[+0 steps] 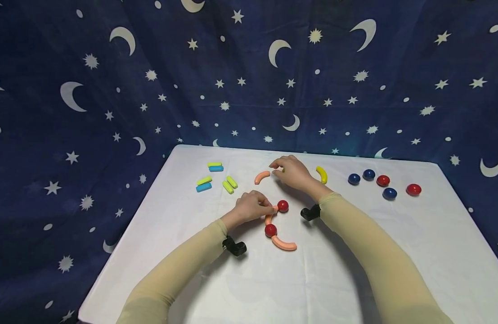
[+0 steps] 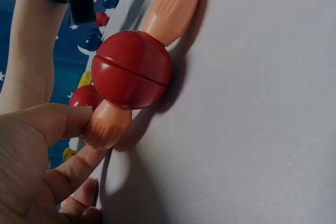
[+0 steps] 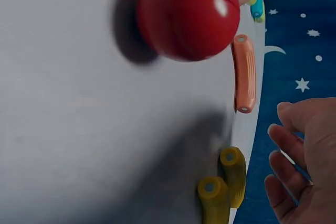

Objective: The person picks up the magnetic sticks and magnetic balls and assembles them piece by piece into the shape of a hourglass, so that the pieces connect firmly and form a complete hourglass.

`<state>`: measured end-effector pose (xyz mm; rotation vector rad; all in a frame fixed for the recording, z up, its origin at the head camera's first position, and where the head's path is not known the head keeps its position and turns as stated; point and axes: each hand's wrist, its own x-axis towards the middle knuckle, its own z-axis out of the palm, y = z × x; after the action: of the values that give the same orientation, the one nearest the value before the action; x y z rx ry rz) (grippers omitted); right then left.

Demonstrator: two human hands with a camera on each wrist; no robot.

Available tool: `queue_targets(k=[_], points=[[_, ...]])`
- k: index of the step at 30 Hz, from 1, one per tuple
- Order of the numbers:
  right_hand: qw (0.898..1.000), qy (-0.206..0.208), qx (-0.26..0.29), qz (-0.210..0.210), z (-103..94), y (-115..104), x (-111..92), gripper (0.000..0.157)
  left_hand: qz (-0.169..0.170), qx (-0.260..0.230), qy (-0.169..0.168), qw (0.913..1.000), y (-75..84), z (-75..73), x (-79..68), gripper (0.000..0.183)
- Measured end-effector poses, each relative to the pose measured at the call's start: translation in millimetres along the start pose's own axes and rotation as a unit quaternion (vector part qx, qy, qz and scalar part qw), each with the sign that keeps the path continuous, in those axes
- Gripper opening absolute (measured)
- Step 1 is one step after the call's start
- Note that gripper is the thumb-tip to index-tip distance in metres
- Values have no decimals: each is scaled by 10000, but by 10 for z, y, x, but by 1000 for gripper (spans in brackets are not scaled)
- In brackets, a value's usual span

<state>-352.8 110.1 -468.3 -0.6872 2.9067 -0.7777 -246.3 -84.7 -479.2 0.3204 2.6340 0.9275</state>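
My left hand [image 1: 250,207] pinches a curved orange rod [image 2: 107,124] between thumb and fingers. This rod joins an upper red ball [image 1: 283,206] to a lower red ball [image 1: 271,231]. From the lower ball a second curved orange rod [image 1: 284,244] runs along the white table. Farther back, my right hand [image 1: 291,172] hovers with loosely bent fingers and nothing in its grasp. Just left of its fingertips lies a loose orange rod [image 1: 262,177]. Two yellow rods [image 3: 214,203] show in the right wrist view; one yellow curved rod [image 1: 321,174] lies right of that hand.
Short green and blue bars [image 1: 204,186] lie at the back left of the white table [image 1: 394,252]. Several dark blue balls [image 1: 389,194] and red balls [image 1: 413,189] sit at the back right. A starry dark blue cloth [image 1: 249,90] hangs behind and at the left.
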Motion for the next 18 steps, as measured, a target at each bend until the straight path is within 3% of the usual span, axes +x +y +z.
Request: queue_targets(k=[6,13,18], points=[[9977,-197,-610,-236,52,-40,152,30,-65,11,-18,10000,14,3,3,24],[9922,-759,-807,-579,72,-162,243,33,10,-5,-37,10000,26,0,-3,24],[9878,-945,-916,-832,93,-214,287,34,14,51,-1,10000,27,-3,-6,24]])
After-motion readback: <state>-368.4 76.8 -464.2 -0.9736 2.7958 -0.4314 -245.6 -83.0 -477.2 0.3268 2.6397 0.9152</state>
